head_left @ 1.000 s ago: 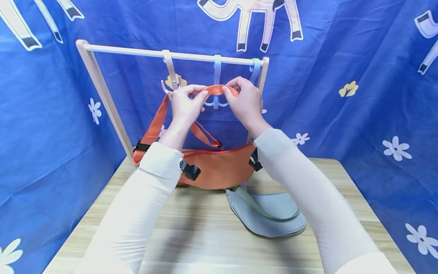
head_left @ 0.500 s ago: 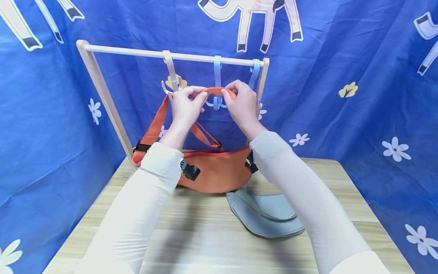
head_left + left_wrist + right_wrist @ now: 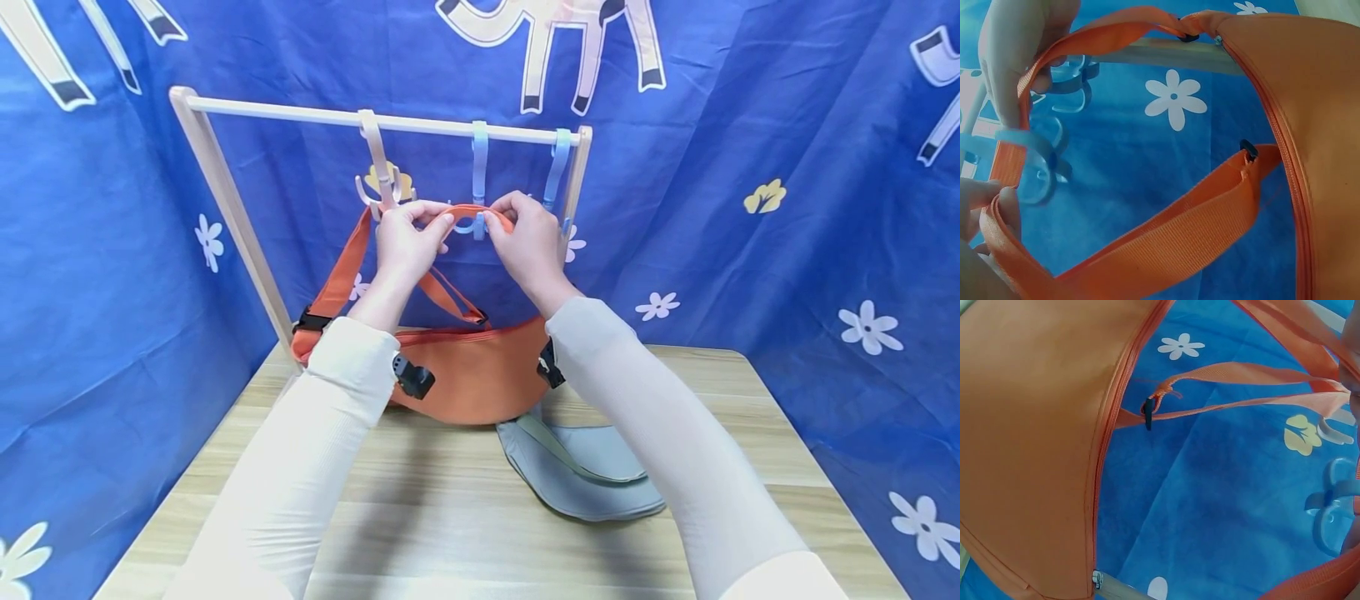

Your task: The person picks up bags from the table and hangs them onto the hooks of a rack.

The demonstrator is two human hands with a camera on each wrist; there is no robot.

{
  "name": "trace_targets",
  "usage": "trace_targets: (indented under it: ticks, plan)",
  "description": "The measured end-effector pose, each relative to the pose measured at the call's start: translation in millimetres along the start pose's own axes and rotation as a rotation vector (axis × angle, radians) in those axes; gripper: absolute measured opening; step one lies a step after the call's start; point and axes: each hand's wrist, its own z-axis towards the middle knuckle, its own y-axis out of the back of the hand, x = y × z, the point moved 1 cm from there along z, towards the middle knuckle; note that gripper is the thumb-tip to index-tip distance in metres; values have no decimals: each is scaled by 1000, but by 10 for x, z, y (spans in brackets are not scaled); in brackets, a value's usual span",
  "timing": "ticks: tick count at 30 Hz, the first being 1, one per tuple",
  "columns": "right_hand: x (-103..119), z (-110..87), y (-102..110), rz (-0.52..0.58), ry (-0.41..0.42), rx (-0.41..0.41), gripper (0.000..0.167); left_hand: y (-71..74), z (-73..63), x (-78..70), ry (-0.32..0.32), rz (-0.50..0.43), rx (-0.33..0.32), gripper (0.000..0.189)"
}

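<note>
Above the desk's [image 3: 450, 542] back edge, orange strap [image 3: 470, 210] is up at the middle blue hook [image 3: 480, 162]. Left hand [image 3: 405, 237] and right hand [image 3: 528, 242] both pinch it, thumb against fingers, no gap beyond the strap's thickness, one each side of the prongs. Orange bag [image 3: 476, 379] hangs below; can't tell if its bottom touches the desk.

I can't confirm the strap is seated on a prong. Main risk as I read it: release too early, bag weight pulls the strap off, and it drops toward the grey bag [image 3: 558, 487] lying right of centre. Strap could also fold between the pinches and catch by one edge only. Hard sideways pull might slide the hook along the rail [image 3: 300, 112].

In the way: beige hook [image 3: 377, 150] just beside the left hand, may snag the strap run above the black buckle [image 3: 311, 322]. Other blue hook [image 3: 557, 167] crowds the right hand. Right sleeve [image 3: 637, 400] blocks my head view of the bag's right end.
</note>
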Motion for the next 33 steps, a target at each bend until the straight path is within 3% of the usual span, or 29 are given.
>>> trace_targets:
  ticks: [8, 17, 33]
  plan:
    - [-29, -75, -66, 23, 32, 41, 17, 14, 3, 111, -7, 59, -15, 23]
    - [-102, -145, -87, 67, 89, 61, 29, 51, -37, 171, 52, 57, 8, 27]
    - [-302, -353, 101, 74, 117, 38, 41, 185, -217, 236, -34, 34, -8, 28]
